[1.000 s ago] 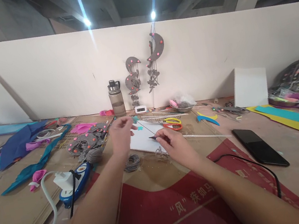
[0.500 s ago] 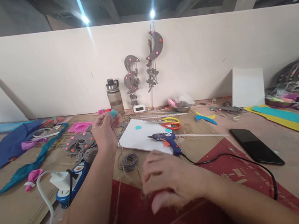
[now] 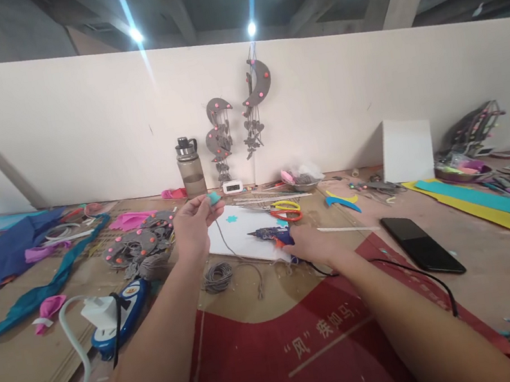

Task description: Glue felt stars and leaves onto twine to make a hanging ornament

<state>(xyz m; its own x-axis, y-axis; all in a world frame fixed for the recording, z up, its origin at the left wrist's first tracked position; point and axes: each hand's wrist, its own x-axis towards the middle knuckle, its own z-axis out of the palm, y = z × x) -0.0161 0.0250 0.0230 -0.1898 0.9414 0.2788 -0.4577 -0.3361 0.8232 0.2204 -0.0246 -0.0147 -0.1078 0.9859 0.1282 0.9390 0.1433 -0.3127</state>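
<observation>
My left hand (image 3: 195, 224) is raised over the table and pinches a small teal foam piece (image 3: 213, 198) with a thin grey string (image 3: 232, 251) trailing down from it. My right hand (image 3: 310, 243) rests on the handle of the blue glue gun (image 3: 269, 235), fingers curled round it. The gun lies on a white sheet (image 3: 239, 242), its nozzle pointing left. A teal flower shape (image 3: 231, 219) lies on that sheet. A coil of grey cord (image 3: 217, 277) sits just in front of the sheet.
A black phone (image 3: 415, 245) lies right of my right arm, the gun's black cable (image 3: 415, 273) running past it. Scissors (image 3: 286, 210), a water bottle (image 3: 190, 168), grey felt shapes (image 3: 140, 246), a power strip (image 3: 115, 309), a white box (image 3: 407, 149) and coloured foam sheets (image 3: 479, 200) crowd the table.
My right hand let go of the glue gun, drew back toward me, then reached forward and closed on its handle again. My left hand lifted the teal piece with its string.
</observation>
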